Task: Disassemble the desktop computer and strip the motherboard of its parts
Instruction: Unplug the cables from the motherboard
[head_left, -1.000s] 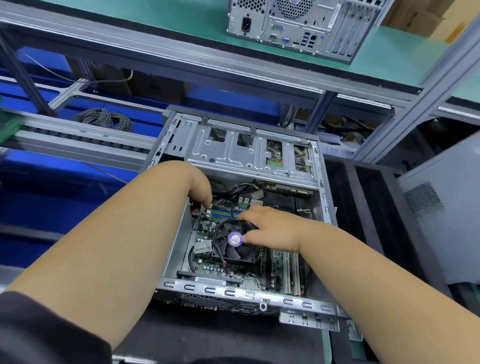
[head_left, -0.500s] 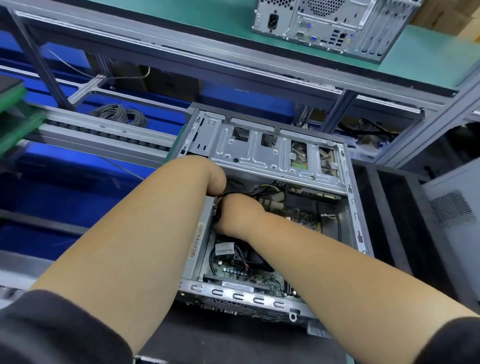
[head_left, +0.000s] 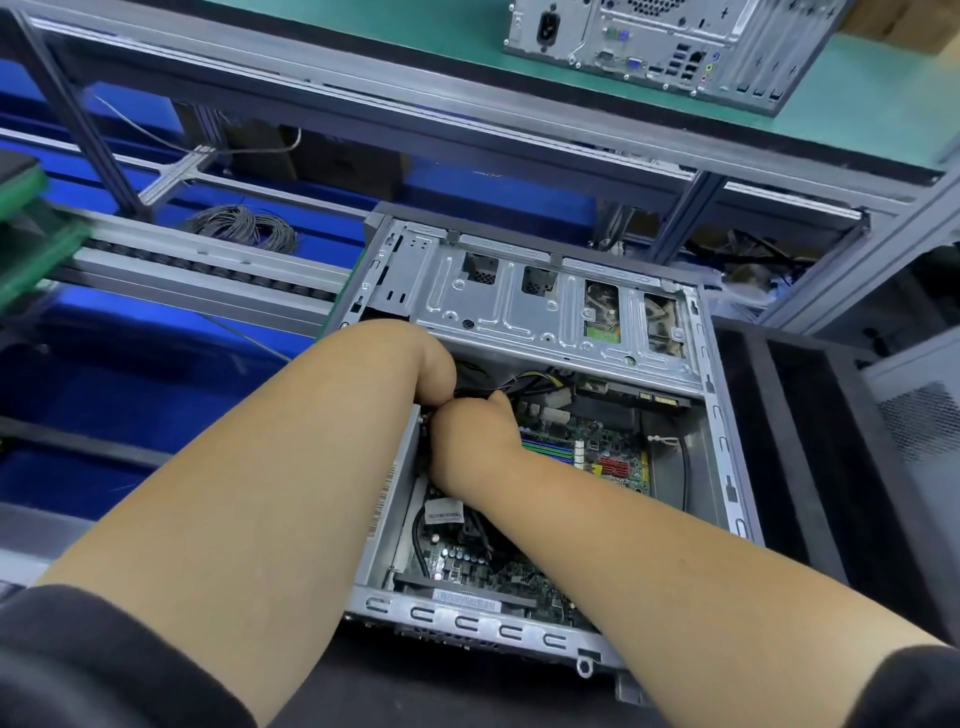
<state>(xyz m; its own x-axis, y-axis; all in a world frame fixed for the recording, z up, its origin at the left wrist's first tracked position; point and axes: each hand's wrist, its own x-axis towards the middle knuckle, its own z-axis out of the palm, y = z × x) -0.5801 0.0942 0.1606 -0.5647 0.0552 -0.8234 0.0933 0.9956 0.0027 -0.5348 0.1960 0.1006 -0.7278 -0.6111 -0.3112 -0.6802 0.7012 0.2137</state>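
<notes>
Both your hands meet at the left wall of the open computer case (head_left: 719, 426), left hand (head_left: 434, 371) above, right hand (head_left: 470, 441) just below, touching. Their fingers are hidden, so I cannot tell what they grip. The cable bundle (head_left: 524, 382) runs rightward from them; the motherboard (head_left: 587, 457) lies right of your right hand

An electronics workshop or disassembly line, shown by the aluminium-frame workbench (head_left: 467, 119) topped with a green mat (head_left: 415, 26), a roller conveyor rail (head_left: 208, 270), coiled grey cable (head_left: 244, 226), and a second computer case (head_left: 675, 47) waiting on the bench.
</notes>
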